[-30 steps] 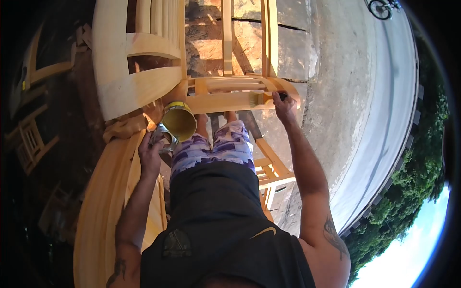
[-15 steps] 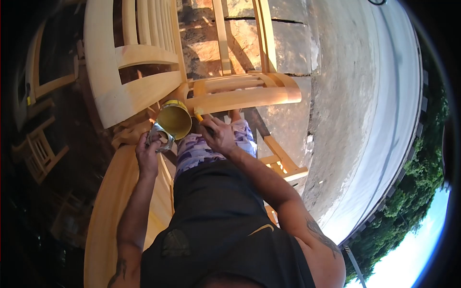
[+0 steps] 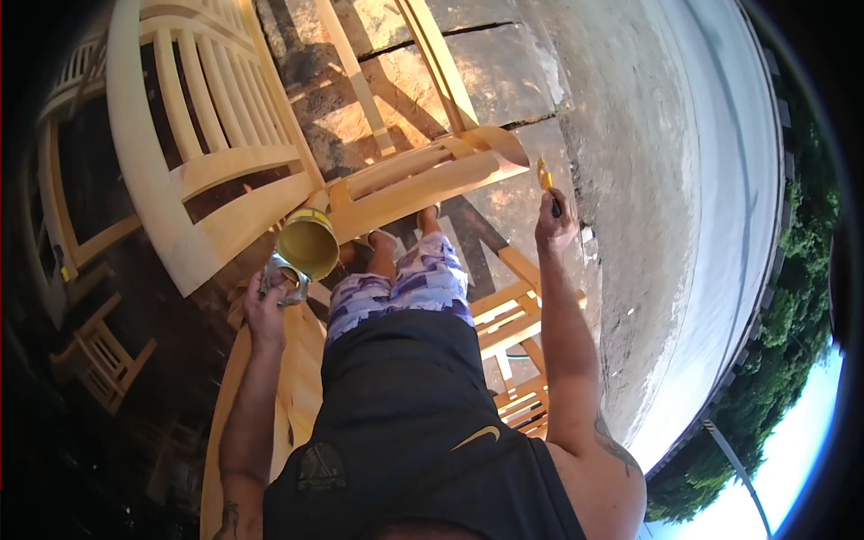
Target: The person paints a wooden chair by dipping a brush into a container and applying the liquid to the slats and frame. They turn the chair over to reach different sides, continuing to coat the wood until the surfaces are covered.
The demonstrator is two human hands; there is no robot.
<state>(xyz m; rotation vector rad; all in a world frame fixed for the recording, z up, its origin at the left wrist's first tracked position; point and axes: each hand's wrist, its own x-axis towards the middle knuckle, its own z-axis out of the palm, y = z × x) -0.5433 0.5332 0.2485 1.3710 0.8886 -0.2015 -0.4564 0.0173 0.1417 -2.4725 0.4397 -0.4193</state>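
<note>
Right hand (image 3: 556, 227) grips a paintbrush (image 3: 545, 178), bristles pointing away from the body. Left hand (image 3: 266, 306) clasps an open tin (image 3: 308, 247).

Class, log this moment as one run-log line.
left hand: holds tin | right hand: holds brush | brush: off chair arm

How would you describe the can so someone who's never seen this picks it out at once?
Start at the big pale wooden chair back with curved slats at upper left. Just below its broad rail, the left hand holds up an open can. It is the only round metal thing among the timber, yellow-coated inside, unlike the thin brush in the right hand.
</note>
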